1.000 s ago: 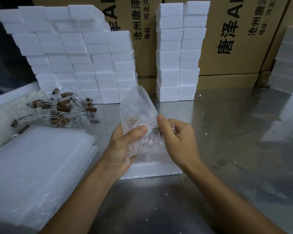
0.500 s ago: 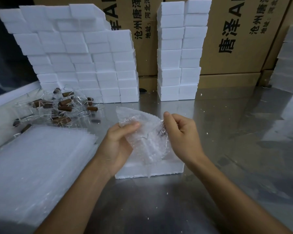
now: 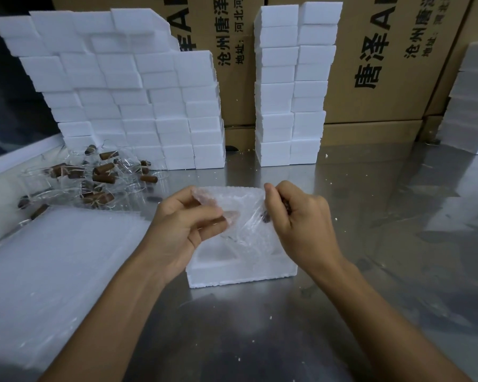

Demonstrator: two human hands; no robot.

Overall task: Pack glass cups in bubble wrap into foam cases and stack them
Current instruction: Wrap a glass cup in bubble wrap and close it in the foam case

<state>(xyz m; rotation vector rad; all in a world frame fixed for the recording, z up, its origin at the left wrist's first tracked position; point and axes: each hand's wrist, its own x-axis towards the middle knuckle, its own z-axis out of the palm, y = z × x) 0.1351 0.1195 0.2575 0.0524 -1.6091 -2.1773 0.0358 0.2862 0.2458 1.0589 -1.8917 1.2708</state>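
Glossy steel tabletop (image 3: 370, 271); printed cardboard cartons (image 3: 392, 64) behind; perhaps a dark window left.

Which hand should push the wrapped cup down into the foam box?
Probably the right hand: it pinches the bubble-wrapped cup directly above the foam case. The left hand holds the wrap's edge.

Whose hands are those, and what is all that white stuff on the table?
The picture comes from a camera worn on a person's head, looking down, so you see that person's own arms. The left hand and right hand both pinch a sheet of bubble wrap wrapped around something, held just above an open foam case on the shiny metal table. At the left lies a pile of bubble wrap sheets. Behind it are glass cups with brown stoppers. The white blocks at the back are stacked foam cases, in front of cardboard boxes.
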